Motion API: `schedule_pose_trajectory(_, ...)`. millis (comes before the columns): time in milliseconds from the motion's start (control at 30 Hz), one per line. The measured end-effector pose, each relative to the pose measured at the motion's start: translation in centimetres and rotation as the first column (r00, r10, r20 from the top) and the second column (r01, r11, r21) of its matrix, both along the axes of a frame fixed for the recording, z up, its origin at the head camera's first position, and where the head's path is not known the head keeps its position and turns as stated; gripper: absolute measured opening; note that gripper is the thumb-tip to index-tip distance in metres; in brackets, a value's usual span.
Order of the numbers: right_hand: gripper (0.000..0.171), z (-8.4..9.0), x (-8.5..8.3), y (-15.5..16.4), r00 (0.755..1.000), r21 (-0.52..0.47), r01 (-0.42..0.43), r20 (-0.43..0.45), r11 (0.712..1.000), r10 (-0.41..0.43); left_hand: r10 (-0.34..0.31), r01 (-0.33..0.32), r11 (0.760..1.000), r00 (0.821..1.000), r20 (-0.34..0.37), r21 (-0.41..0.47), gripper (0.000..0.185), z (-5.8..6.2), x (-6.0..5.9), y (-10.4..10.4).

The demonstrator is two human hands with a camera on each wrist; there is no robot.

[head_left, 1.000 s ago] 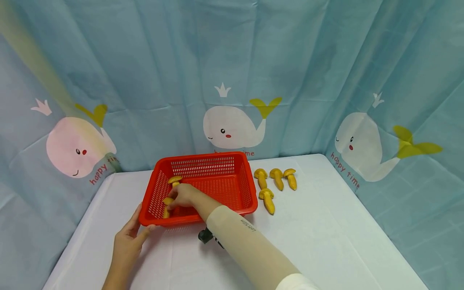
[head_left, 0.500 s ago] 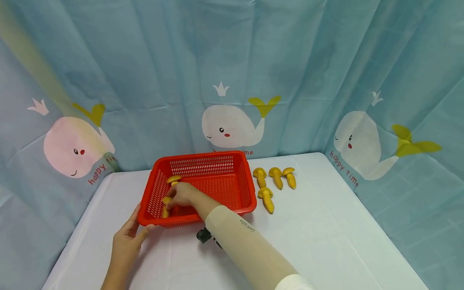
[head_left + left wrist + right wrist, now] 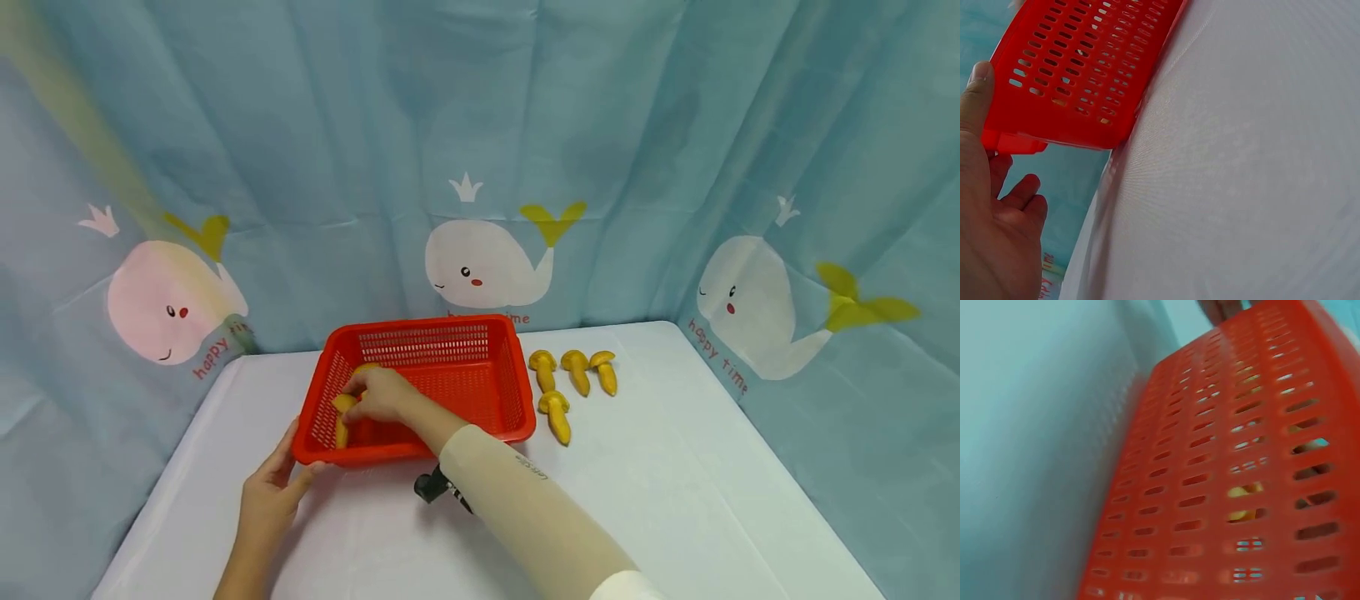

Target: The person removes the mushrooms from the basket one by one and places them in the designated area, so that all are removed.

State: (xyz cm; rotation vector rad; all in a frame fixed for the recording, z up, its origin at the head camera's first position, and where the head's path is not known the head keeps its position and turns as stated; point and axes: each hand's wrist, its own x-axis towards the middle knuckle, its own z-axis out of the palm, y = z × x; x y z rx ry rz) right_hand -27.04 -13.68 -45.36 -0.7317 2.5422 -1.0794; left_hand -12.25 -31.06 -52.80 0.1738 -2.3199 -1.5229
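Observation:
A red perforated plastic basket (image 3: 420, 454) sits on the white table in the head view. My left hand (image 3: 267, 492) grips its near left corner; in the left wrist view the thumb (image 3: 980, 87) lies against the basket and the fingers curl below the rim. My right hand (image 3: 382, 395) reaches inside at the left end, its thumb and fingers about a yellow mushroom (image 3: 342, 433). Behind that hand shows the cap of another mushroom (image 3: 366, 367), mostly hidden. The right wrist view is filled by the basket wall (image 3: 1191, 475), with yellow glimpsed through its slots.
Right of the basket lie several yellow mushrooms (image 3: 558, 417) on the white tablecloth (image 3: 675, 467). A blue curtain (image 3: 637, 167) with whale prints stands behind and at both sides. A small black device (image 3: 431, 485) shows under the right forearm.
My right hand and the mushroom at its fingers have shifted slightly toward the back of the basket, and the hand now covers more of the other mushroom. The left hand keeps its grip.

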Motion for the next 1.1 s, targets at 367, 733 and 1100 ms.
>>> schedule_pose_trajectory(367,0.041,2.1,1.9,1.4,0.992,-0.028,-0.084,-0.098,0.996,0.081,0.037,-0.035,0.999,0.997,0.072,-0.029,0.076,-0.1,1.3,0.0)
schedule_pose_trajectory(733,0.039,3.5,2.4,4.5,0.99,-0.184,-0.11,-0.105,0.977,0.092,0.051,-0.049,0.998,0.997,0.059,-0.025,0.075,0.2,0.8,0.1)
schedule_pose_trajectory(1100,0.039,3.9,2.3,7.0,0.993,-0.298,-0.104,-0.091,0.949,0.081,0.029,-0.029,1.0,0.999,0.024,-0.013,0.075,0.0,0.2,0.3)
